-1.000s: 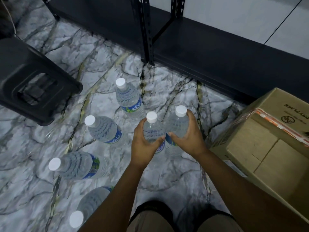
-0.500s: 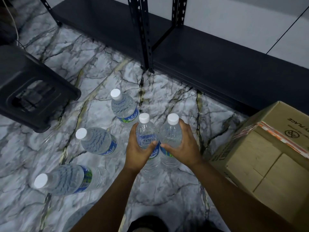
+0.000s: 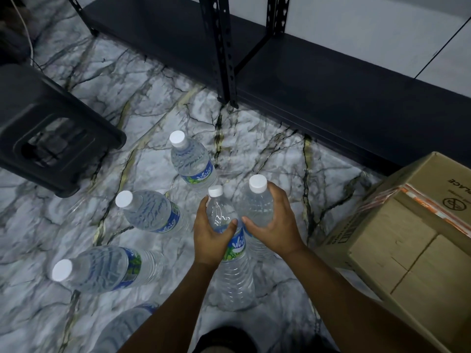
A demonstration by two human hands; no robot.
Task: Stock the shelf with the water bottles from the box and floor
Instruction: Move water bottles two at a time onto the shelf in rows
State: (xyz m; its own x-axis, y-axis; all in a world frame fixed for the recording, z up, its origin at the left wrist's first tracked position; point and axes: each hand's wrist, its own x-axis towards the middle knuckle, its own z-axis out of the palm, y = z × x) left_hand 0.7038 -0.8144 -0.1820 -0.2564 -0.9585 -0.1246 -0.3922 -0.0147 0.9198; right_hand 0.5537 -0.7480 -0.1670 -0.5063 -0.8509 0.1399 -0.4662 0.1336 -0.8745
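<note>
Because two go to the shelf point(image 3: 331, 80) at once, the left hand point(image 3: 210, 236) grips one bottle point(image 3: 230, 250) and the right hand point(image 3: 276, 225) curls round another bottle point(image 3: 257, 207)

A grey marble-patterned floor point(image 3: 158, 103) with dark and yellowish veins fills most of the view. A black plastic stool point(image 3: 51, 138) stands on it, a pale cable point(image 3: 25, 34) trailing beyond the stool. On the far side from the stool, past the dark metal upright point(image 3: 221, 59) (perforated along its length), a pale wall point(image 3: 356, 24) rises. The light is dim and cool.
</note>
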